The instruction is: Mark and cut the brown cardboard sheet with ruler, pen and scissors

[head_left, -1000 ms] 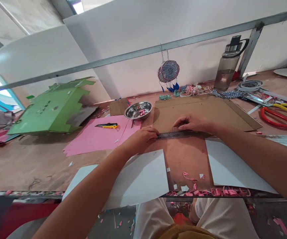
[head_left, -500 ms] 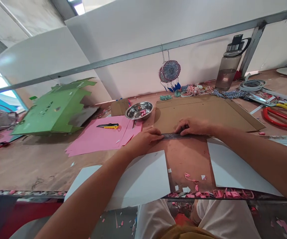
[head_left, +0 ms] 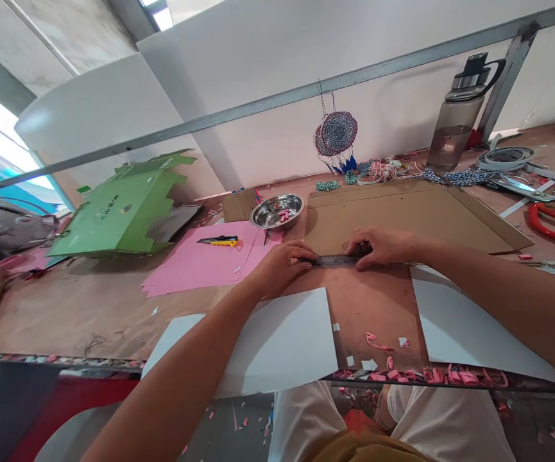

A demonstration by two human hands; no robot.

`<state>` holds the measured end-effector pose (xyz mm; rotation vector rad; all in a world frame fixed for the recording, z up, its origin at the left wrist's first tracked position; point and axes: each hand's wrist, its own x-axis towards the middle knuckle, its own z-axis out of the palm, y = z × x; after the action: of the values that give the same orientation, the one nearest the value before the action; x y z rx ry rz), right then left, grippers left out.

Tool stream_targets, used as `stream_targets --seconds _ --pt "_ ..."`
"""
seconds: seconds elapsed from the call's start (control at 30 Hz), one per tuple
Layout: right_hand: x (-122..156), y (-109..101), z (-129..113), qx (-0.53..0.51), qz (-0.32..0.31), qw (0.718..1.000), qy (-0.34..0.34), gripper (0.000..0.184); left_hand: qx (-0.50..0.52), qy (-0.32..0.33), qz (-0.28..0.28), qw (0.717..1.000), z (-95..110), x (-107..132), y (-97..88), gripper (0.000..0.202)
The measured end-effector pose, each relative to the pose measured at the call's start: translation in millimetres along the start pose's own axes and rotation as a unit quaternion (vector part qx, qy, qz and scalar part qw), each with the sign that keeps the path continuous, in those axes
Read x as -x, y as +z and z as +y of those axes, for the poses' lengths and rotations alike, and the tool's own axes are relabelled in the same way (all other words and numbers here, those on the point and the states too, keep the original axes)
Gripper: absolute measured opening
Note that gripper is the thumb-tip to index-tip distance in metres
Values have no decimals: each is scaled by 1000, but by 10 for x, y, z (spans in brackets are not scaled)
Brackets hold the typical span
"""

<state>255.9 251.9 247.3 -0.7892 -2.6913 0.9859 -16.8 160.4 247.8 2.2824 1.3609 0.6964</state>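
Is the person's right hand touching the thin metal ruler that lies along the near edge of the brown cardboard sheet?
Touching. In the head view, the right hand lies on top of the thin metal ruler, with its fingers pressing the ruler's right part, no gap between.

Single head-worn view, looking forward and down across the workbench (head_left: 65, 314). Near edge of bench runs just below the frame's middle; wearer's lap shows beneath it. Far side of bench meets a white wall panel (head_left: 267, 83). Close range, wide-angle, horizon tilted. No second view.
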Motion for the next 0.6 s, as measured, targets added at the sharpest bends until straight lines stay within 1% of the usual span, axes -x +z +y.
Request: stream_targets --seconds 0.17,0.33,0.37,0.43,0.5,0.53,0.57,0.6 --pt "2 -2 -8 -22 -8 1000 3 25 36 -74 58 995 -39 6 -50 16" --pt "4 -6 -23 -18 -8 1000 20 27 37 -89 60 994 -116 22 -107 16" --pt "4 -7 -24 -18 -8 1000 22 28 35 -86 67 993 -115 26 -113 16" --pt "3 -8 -22 -19 -10 999 25 29 21 -65 109 992 -86 34 -109 14" --pt "-1 -6 -13 -17 -12 999 28 29 -3 -25 160 987 -27 44 -72 13" --pt "-4 -4 -6 -17 -14 999 29 29 -17 0 171 985 11 49 -41 13" --pt "-8 -1 4 -16 -15 999 29 29 -32 25 166 985 53 52 -4 14" --pt "-11 2 14 -15 -14 999 30 29 -50 48 143 987 97 54 38 15"
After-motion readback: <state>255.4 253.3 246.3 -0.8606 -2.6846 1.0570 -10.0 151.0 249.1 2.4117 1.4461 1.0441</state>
